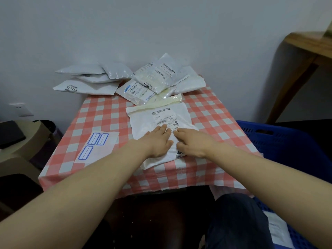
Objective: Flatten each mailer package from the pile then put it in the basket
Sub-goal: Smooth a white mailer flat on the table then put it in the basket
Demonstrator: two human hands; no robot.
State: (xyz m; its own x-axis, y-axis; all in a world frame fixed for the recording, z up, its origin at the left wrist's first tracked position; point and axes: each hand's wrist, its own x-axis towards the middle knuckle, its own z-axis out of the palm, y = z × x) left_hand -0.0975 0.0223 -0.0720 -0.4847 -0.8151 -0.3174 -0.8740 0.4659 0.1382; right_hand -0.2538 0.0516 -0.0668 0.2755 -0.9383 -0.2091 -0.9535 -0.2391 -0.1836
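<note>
Both hands, left hand (158, 142) and right hand (192, 141), press flat-fingered on the white plastic labelled mailer (159, 126) mid-table; uneven pressure could skid it across the slick red-checked tablecloth (215, 112), leaving trapped air.
</note>
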